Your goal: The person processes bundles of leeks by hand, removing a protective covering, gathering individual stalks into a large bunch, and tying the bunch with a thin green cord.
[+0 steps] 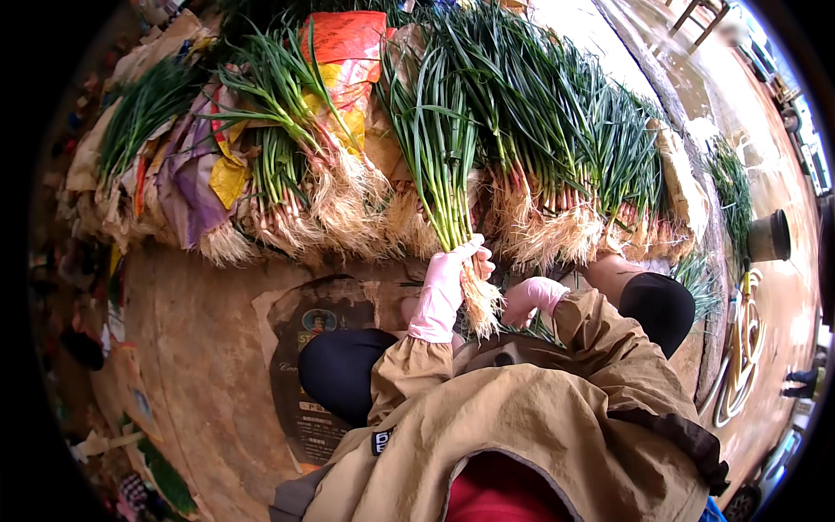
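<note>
A long row of leafy green bunches with pale roots lies in front of the person. Before it, one bunch is held, leaves pointing away. At the right there is a dark bucket, whose content cannot be seen. The pink-gloved left hand is closed around this bunch's lower stems. The right hand, also gloved, is near the hanging roots, apart from the left; whether it grips something, I cannot tell.
</note>
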Demonstrator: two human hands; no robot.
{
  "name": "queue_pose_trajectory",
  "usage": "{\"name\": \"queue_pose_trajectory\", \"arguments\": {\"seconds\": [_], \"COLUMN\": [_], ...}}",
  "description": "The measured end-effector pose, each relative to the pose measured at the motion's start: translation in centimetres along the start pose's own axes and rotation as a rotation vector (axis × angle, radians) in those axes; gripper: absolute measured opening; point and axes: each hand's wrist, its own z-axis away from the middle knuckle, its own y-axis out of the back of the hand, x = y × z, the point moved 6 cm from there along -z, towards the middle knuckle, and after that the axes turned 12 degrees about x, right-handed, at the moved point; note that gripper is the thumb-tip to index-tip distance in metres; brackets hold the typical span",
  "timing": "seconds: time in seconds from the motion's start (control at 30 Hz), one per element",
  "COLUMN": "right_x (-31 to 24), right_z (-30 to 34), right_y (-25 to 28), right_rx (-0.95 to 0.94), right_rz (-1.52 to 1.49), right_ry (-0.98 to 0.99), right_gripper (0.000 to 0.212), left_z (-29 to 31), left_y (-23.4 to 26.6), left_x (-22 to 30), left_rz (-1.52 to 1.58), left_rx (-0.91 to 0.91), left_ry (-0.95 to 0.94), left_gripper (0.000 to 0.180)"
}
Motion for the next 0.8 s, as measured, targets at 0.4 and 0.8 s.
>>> {"name": "queue_pose_trajectory", "arguments": {"seconds": [0.4,0.8], "right_x": [5.0,32.1], "right_z": [24.3,54.0], "right_y": [15.7,-11.2], "right_rx": [1.731,1.242], "right_rz": [-0.94,0.292], "right_ry": [-0.062,-1.65], "right_gripper": [0.027,0.054], "left_z": [-0.5,-0.1], "left_y": [-2.6,-4.4], "left_x": [-1.3,-1.4], "left_rz": [-0.105,-0.092], "left_rx": [-0.022,-0.204], "left_ry": [-0.11,-0.066], "left_gripper": [0.021,0.024]}}
